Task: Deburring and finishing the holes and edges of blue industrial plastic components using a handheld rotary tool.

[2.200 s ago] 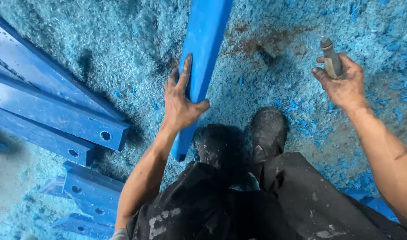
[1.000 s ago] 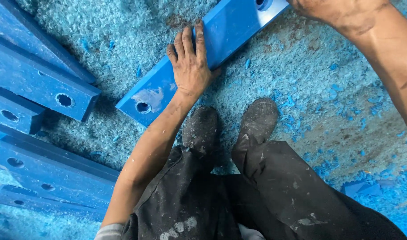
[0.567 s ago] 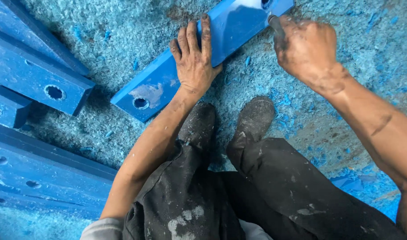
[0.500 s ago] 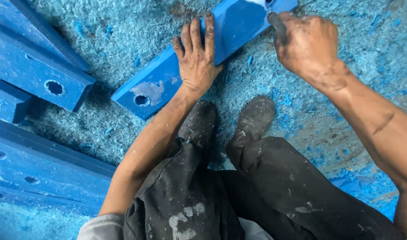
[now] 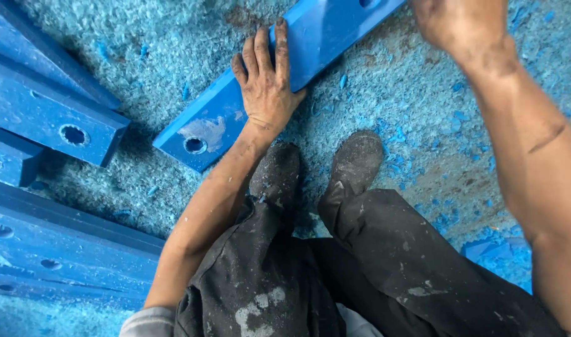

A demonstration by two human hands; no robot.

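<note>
Left hand [image 5: 267, 87] lies flat, fingers extended, pressing blue bar [image 5: 235, 115] running diagonally from centre-left to top of frame, on shavings-covered floor [image 5: 416, 143]. Right hand [image 5: 463, 25] at top edge; grip cannot be told.

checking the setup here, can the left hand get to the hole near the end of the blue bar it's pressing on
Probably yes. The left hand lies flat on the blue bar, and the hole sits uncovered just along the same face, towards the near end, with nothing on the bar between them.

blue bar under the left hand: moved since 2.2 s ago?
Yes. The blue bar has swung from near upright to slanted, its holed end now toward the stacked beams.
</note>
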